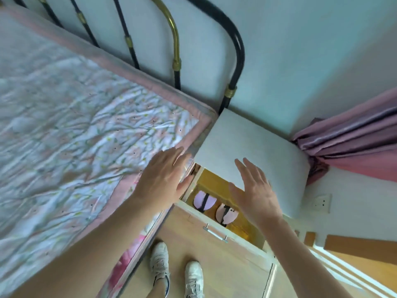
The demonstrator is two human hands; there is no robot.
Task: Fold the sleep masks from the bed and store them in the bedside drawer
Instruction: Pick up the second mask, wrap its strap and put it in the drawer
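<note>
Bedside drawer (217, 222) open, two masks (205, 200) inside

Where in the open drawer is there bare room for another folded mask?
The drawer floor is bare right of the two folded masks, toward its right wall, and behind them under the nightstand top. The front-left is crowded.

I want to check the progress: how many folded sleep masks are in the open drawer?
2: one folded sleep mask lies toward the bed side, another right beside it. The right hand may hide more.
</note>
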